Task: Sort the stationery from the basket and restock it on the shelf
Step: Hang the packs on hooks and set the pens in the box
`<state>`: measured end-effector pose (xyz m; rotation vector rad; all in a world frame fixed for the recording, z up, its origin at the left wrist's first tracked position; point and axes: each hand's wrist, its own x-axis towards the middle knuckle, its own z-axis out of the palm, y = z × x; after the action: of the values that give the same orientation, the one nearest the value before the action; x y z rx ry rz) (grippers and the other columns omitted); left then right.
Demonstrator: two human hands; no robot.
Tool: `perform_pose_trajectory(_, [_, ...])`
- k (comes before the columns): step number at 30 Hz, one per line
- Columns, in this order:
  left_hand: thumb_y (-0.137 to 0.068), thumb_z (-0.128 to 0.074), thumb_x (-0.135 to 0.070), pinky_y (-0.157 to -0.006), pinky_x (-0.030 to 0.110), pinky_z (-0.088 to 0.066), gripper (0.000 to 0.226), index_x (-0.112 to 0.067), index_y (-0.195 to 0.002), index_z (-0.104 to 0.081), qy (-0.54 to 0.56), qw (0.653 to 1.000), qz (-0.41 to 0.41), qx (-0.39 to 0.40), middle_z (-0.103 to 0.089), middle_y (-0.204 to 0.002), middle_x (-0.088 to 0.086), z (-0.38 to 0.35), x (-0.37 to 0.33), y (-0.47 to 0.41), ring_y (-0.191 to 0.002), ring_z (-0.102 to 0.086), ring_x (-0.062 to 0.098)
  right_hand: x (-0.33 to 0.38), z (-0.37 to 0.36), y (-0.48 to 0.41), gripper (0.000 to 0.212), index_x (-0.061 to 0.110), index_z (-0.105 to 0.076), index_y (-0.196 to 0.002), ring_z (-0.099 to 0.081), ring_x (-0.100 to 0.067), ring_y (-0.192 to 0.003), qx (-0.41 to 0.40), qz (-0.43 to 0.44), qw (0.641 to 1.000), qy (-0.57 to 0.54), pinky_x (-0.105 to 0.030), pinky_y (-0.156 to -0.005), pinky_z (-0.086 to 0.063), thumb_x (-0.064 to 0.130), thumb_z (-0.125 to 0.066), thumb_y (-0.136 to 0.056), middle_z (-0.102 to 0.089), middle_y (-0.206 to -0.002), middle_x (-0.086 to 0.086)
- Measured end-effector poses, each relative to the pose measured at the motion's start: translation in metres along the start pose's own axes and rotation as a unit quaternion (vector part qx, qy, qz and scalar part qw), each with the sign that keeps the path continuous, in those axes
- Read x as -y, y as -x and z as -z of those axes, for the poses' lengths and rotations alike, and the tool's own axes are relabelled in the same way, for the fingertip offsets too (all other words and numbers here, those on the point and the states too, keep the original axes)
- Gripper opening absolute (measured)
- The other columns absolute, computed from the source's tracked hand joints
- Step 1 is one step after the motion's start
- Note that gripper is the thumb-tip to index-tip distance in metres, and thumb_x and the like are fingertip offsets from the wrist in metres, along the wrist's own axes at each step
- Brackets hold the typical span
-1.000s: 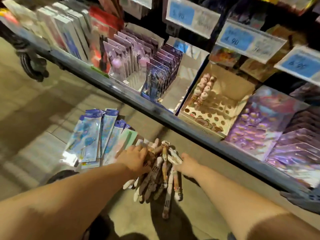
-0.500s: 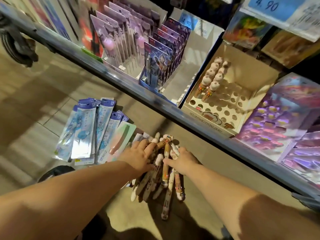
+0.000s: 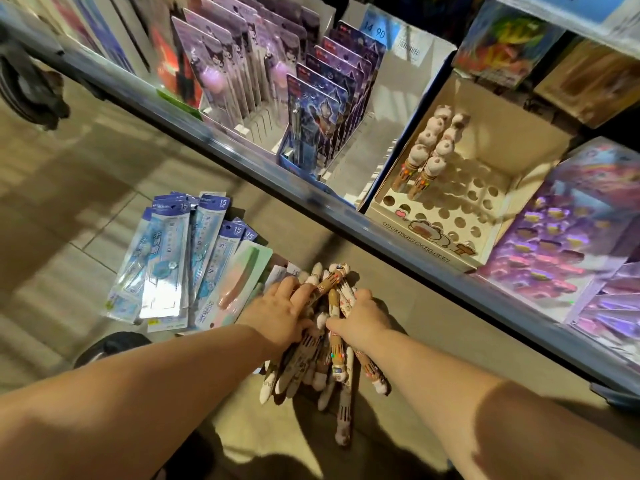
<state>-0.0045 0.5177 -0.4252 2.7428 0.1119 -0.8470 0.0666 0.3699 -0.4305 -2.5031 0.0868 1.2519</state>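
A pile of brown and white multi-colour pens (image 3: pixel 341 370) with animal-shaped caps lies on the floor below the shelf. My left hand (image 3: pixel 278 315) lies over the pile's left side with its fingers spread across the pens. My right hand (image 3: pixel 362 318) grips several pens from the right, fingers curled round them. On the shelf stands the cardboard pen display box (image 3: pixel 431 237) with many bare holes. Several matching pens (image 3: pixel 429 150) stand in its back left corner.
Blue packaged rulers (image 3: pixel 173 258) and a pink-green pack (image 3: pixel 239 282) lie fanned on the floor to the left. The metal shelf edge (image 3: pixel 242 157) runs diagonally above my hands. Purple carded pens (image 3: pixel 242 67), dark blue carded pens (image 3: pixel 322 109) and purple packs (image 3: pixel 554 244) fill the shelf.
My hands have closed in on the pen pile from both sides, the right hand moving left onto it. The view has moved closer to the shelf.
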Motion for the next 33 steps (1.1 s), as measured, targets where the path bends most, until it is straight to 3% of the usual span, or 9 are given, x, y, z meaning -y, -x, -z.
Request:
perform_pose_trajectory(3, [-0.103, -0.035, -0.04, -0.105, 0.037, -0.038, 0.05, -0.02, -0.147, -0.023, 0.017, 1.0, 0.006, -0.015, -0.028, -0.146, 0.007, 0.001, 0.0, 0.0, -0.13, -0.037, 0.025, 0.0, -0.003, 0.001, 0.068, 0.019, -0.037, -0.129, -0.056, -0.021, -0.094, -0.007, 0.009, 0.999, -0.031, -0.027, -0.066, -0.042, 0.039, -0.076, -0.078, -0.058, -0.116, -0.005])
perform_pose_trajectory(8, [-0.103, -0.034, -0.04, -0.105, 0.038, -0.039, 0.053, -0.017, -0.149, -0.019, 0.027, 0.999, 0.019, -0.006, -0.032, -0.147, 0.007, 0.003, 0.001, -0.005, -0.128, -0.042, 0.025, 0.003, -0.003, 0.002, 0.065, 0.017, -0.038, -0.13, -0.057, -0.023, -0.102, -0.015, 0.012, 0.999, -0.048, -0.028, -0.073, -0.043, 0.03, -0.076, -0.079, -0.058, -0.12, -0.006])
perform_pose_trajectory(12, [-0.104, -0.035, -0.034, -0.107, 0.037, -0.037, 0.049, -0.016, -0.148, -0.024, 0.059, 0.998, 0.036, -0.002, -0.037, -0.146, 0.008, 0.008, -0.003, -0.005, -0.129, -0.042, 0.025, 0.003, 0.001, 0.002, 0.062, 0.016, -0.037, -0.133, -0.048, -0.018, -0.091, 0.0, 0.024, 0.999, -0.042, -0.028, -0.074, -0.041, 0.027, -0.072, -0.082, -0.055, -0.116, -0.004])
perform_pose_trajectory(18, [-0.102, -0.039, -0.023, -0.077, 0.028, -0.035, 0.018, -0.016, -0.118, -0.044, 0.16, 0.983, 0.087, -0.036, -0.053, -0.113, 0.007, 0.015, -0.007, -0.005, -0.087, -0.045, 0.017, -0.001, 0.006, -0.003, 0.055, 0.012, -0.038, -0.134, -0.051, -0.017, -0.086, 0.036, 0.038, 0.998, -0.044, -0.023, -0.069, -0.039, 0.027, -0.064, -0.087, -0.053, -0.109, -0.003])
perform_pose_trajectory(21, [-0.103, -0.036, -0.022, -0.072, 0.029, -0.036, 0.01, -0.019, -0.104, -0.045, 0.241, 0.958, 0.139, -0.062, -0.054, -0.098, 0.004, 0.015, -0.008, -0.005, -0.082, -0.05, 0.018, -0.006, 0.01, -0.002, 0.043, 0.015, -0.043, -0.128, -0.063, -0.008, -0.068, 0.064, 0.024, 0.989, -0.13, -0.018, -0.053, -0.046, 0.023, -0.06, -0.09, -0.062, -0.105, -0.003])
perform_pose_trajectory(24, [-0.104, -0.034, -0.019, -0.073, 0.027, -0.035, 0.017, -0.017, -0.115, -0.047, 0.32, 0.929, 0.17, -0.073, -0.058, -0.103, 0.006, 0.016, -0.008, -0.002, -0.085, -0.051, 0.016, -0.011, 0.013, 0.0, 0.026, 0.013, -0.051, -0.114, -0.063, -0.013, -0.068, 0.091, 0.012, 0.976, -0.198, -0.029, -0.067, -0.052, 0.019, -0.056, -0.089, -0.062, -0.091, -0.005])
perform_pose_trajectory(27, [-0.106, -0.031, -0.023, -0.076, 0.025, -0.036, 0.029, -0.012, -0.129, -0.045, 0.377, 0.908, 0.176, -0.055, -0.059, -0.112, 0.009, 0.014, -0.009, 0.003, -0.089, -0.05, 0.016, -0.014, 0.016, 0.006, 0.017, 0.01, -0.058, -0.103, -0.056, -0.019, -0.069, 0.115, 0.005, 0.947, -0.299, -0.036, -0.075, -0.047, 0.015, -0.054, -0.087, -0.058, -0.077, -0.008])
perform_pose_trajectory(30, [-0.106, -0.033, -0.026, -0.076, 0.03, -0.045, 0.027, -0.012, -0.119, -0.051, 0.461, 0.868, 0.182, -0.036, -0.065, -0.105, 0.008, 0.008, -0.012, 0.008, -0.083, -0.056, 0.019, -0.015, 0.02, 0.012, 0.012, 0.009, -0.056, -0.1, -0.05, -0.021, -0.065, 0.129, -0.007, 0.917, -0.378, -0.038, -0.075, -0.043, 0.012, -0.051, -0.09, -0.056, -0.067, -0.008])
perform_pose_trajectory(33, [-0.105, -0.034, -0.028, -0.061, 0.028, -0.042, 0.025, -0.012, -0.106, -0.053, 0.525, 0.828, 0.195, -0.02, -0.062, -0.094, 0.008, 0.006, -0.02, 0.018, -0.069, -0.051, 0.018, -0.007, 0.024, 0.02, 0.01, 0.012, -0.053, -0.101, -0.047, -0.018, -0.059, 0.133, -0.006, 0.889, -0.439, -0.031, -0.061, -0.04, 0.012, -0.052, -0.091, -0.056, -0.065, -0.008])
